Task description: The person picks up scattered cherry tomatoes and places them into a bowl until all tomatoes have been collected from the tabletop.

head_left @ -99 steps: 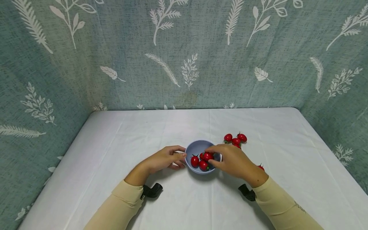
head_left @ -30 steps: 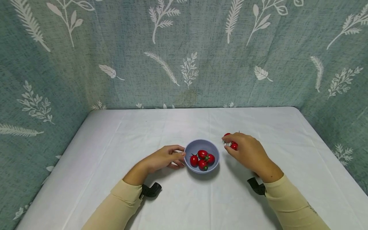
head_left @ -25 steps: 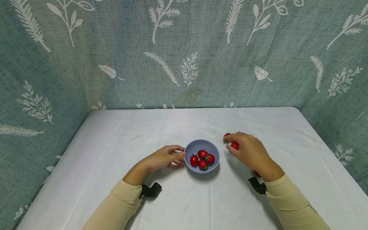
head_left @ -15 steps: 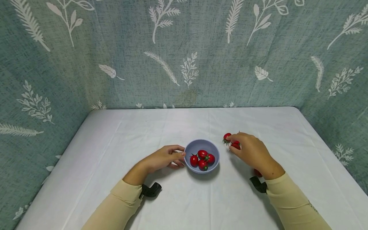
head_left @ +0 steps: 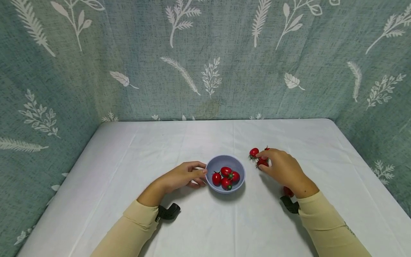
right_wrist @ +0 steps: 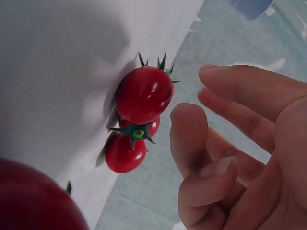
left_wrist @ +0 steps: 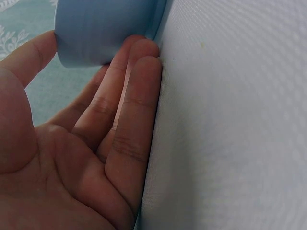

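Observation:
A blue-grey bowl (head_left: 224,161) holds several red cherry tomatoes (head_left: 226,184) with green stems. My left hand (head_left: 184,176) rests beside it, thumb and fingertips touching its outer side. The left wrist view shows those fingers fairly straight against the bowl wall (left_wrist: 98,28). To the bowl's right lies a cluster of cherry tomatoes (head_left: 254,152), partly covered by my right hand (head_left: 285,169). In the right wrist view its loosely bent fingers are apart from the nearest tomato (right_wrist: 145,94), with nothing between thumb and fingertips.
Another cherry tomato (head_left: 288,192) lies by my right wrist, partly hidden; a red tomato (right_wrist: 36,199) looms close in the right wrist view. The white-covered table (head_left: 167,142) ends at a green leaf-patterned cloth (head_left: 141,100) behind and at both sides.
My right hand has left the bowl, where the tomato it held now lies, and moved to the cluster. Over the last second it drifts slightly right. The left hand stays at the bowl.

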Available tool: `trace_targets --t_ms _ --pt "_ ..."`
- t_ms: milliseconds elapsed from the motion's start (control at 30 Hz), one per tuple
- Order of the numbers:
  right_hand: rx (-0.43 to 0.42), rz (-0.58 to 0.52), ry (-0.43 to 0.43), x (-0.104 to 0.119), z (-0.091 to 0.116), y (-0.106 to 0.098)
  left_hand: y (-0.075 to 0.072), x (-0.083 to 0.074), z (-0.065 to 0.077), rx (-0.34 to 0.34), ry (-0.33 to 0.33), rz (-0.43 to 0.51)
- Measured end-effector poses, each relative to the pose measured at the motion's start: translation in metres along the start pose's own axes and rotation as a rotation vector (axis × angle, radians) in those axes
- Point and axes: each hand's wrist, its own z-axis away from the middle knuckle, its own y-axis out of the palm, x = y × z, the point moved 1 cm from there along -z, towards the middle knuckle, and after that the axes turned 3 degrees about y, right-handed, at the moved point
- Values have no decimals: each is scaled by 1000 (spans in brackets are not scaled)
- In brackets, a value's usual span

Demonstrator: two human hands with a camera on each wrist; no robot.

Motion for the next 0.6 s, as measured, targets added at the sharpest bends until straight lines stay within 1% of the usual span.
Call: trace_targets --t_ms 600 --pt "68 -16 50 -4 -1 1 1 -2 1 -5 -2 16"
